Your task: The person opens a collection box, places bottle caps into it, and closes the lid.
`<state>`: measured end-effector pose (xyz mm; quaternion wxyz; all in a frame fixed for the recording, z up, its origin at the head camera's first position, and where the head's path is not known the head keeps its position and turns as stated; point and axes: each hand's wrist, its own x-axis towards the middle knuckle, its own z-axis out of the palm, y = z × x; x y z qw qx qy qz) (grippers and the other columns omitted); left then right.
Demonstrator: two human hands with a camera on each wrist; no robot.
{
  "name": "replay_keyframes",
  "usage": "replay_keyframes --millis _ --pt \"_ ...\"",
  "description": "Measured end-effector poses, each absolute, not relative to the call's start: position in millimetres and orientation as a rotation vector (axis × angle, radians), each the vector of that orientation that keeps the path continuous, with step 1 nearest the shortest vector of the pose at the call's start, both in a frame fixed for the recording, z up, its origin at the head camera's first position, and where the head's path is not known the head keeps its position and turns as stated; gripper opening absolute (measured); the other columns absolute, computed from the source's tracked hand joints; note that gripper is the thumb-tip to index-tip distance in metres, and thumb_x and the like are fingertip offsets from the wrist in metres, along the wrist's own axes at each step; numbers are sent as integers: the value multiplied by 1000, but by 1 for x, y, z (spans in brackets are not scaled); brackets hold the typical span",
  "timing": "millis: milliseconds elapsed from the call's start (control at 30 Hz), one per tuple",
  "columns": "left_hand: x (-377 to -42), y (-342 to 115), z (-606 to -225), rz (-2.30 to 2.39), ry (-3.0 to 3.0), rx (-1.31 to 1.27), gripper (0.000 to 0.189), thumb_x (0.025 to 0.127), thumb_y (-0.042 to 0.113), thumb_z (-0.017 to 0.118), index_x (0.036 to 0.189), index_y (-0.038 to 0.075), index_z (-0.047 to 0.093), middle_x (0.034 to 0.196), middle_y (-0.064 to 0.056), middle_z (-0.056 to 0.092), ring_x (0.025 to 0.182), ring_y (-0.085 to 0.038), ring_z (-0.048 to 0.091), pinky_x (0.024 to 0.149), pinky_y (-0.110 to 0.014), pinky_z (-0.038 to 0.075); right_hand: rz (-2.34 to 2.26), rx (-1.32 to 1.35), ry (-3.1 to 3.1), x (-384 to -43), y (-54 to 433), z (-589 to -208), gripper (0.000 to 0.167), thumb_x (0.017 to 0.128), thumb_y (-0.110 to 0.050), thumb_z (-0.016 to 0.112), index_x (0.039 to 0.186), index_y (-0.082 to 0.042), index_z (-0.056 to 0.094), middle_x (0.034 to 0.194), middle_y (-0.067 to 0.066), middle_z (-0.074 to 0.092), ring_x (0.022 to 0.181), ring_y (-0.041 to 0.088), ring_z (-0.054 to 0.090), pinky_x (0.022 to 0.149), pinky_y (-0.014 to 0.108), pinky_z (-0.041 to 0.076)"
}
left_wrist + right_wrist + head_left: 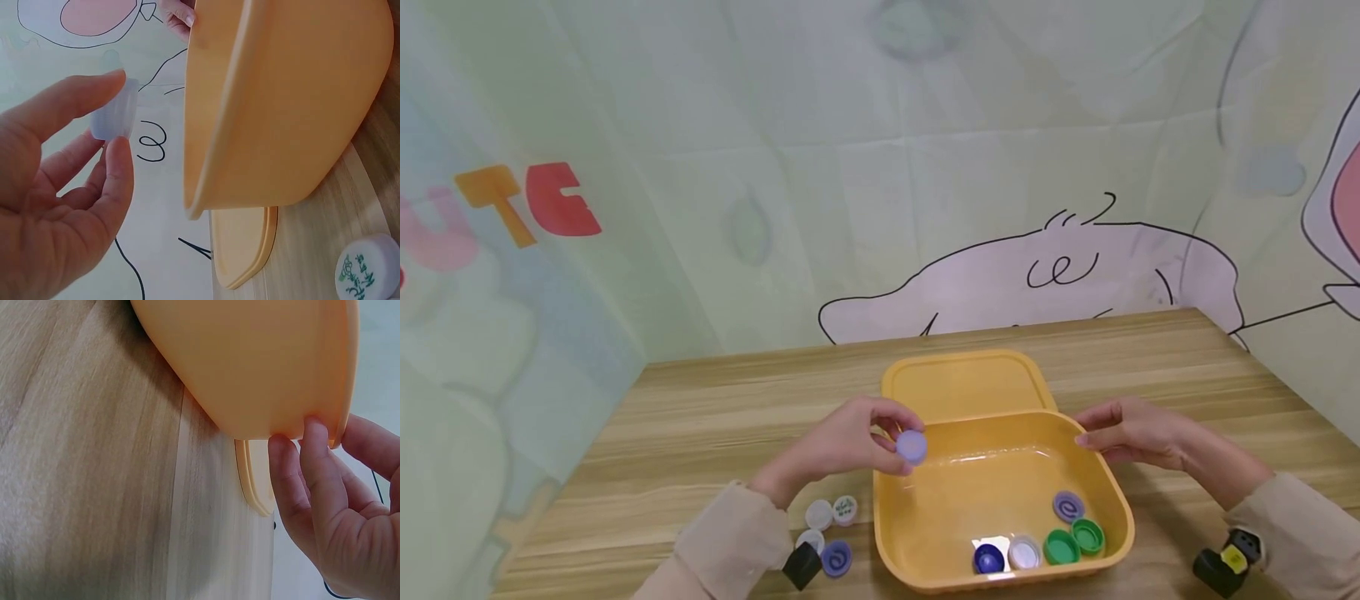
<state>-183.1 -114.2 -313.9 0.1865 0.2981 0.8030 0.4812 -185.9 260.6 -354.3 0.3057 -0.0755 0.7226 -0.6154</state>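
Note:
Between thumb and fingers, my left hand (868, 433) pinches a pale lilac bottle cap (912, 447) above the left rim of a yellow plastic box (992, 492). In the left wrist view the bottle cap (114, 112) looks translucent, with the fingertips on its edges. My right hand (1138, 435) grips the box's far right corner, thumb over the rim; in the right wrist view its fingers (315, 440) press the outer wall. Inside the box lie a dark blue cap (988, 558), a white cap (1024, 552), green caps (1062, 547) and a purple cap (1068, 506).
Left of the box several more caps lie on the wooden table (737, 417), among them a white cap with green print (845, 510) and a purple cap (836, 558). Behind the box lies a yellow lid (966, 383). A printed cloth (850, 167) hangs behind the table.

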Motion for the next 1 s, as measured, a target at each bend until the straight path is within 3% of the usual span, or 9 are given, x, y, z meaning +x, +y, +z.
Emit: replay_keyframes --millis 1000 --pt "-194 -84 -318 1318 2206 827 36 70 4 79 104 6 67 92 -1 63 86 -17 56 76 -27 52 -1644 -207 1896 -187 261 -356 44 88 -8 62 125 13 49 110 13 64 96 23 64 83 37 51"
